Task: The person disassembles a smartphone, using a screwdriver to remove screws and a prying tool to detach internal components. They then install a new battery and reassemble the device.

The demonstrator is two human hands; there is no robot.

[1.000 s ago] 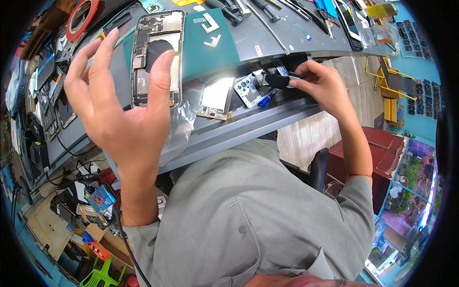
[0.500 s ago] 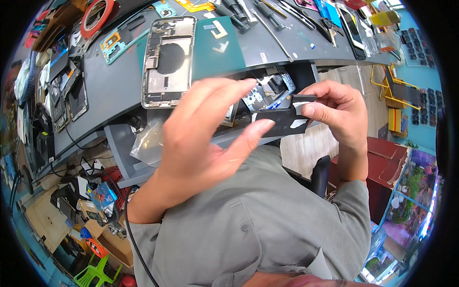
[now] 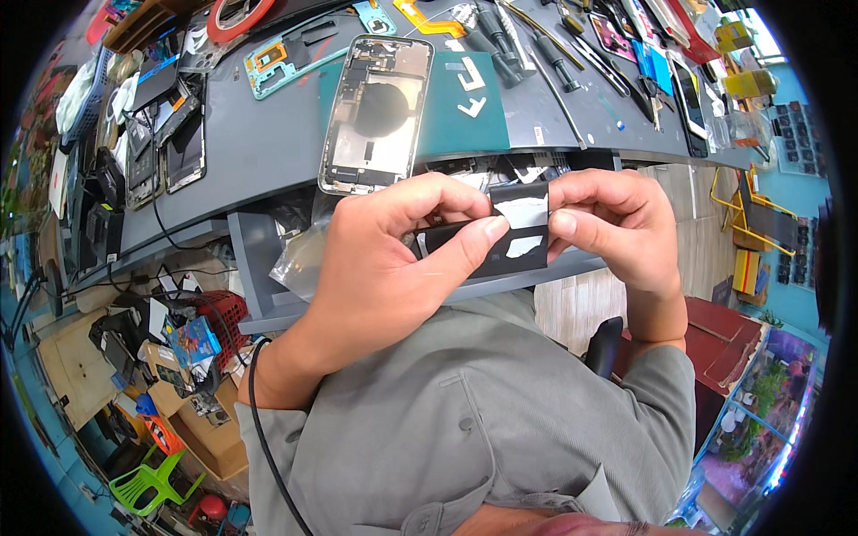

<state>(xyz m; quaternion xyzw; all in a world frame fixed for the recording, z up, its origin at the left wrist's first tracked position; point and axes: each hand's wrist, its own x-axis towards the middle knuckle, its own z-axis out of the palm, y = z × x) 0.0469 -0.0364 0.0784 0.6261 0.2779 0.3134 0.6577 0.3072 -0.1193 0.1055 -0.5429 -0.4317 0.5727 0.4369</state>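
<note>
Above the bench's front edge I hold a black, L-shaped phone battery (image 3: pixel 523 230) with white, torn-looking patches on its face. My left hand (image 3: pixel 393 246) pinches it from the left, thumb tip against the face by the white patches. At its right edge, the thumb and fingers of my right hand (image 3: pixel 621 223) are closed on it. Part of the battery is hidden behind my left thumb and fingers. Beyond my left hand lies an opened phone housing (image 3: pixel 380 112) with bare internals, partly on a green mat (image 3: pixel 478 112).
Two small white L-shaped pieces (image 3: pixel 471 76) lie on the mat. Screwdrivers (image 3: pixel 559 67) and tweezers (image 3: pixel 603 67) sit farther right. Below the bench edge, an open drawer (image 3: pixel 255 268) holds parts and a clear plastic bag (image 3: pixel 299 259). Dismantled phones (image 3: pixel 186 147) are at left.
My left hand, raised and open before, has come right and closed on the battery. The battery has turned, its patched face now showing more. The view has shifted, so the bench appears farther right.
</note>
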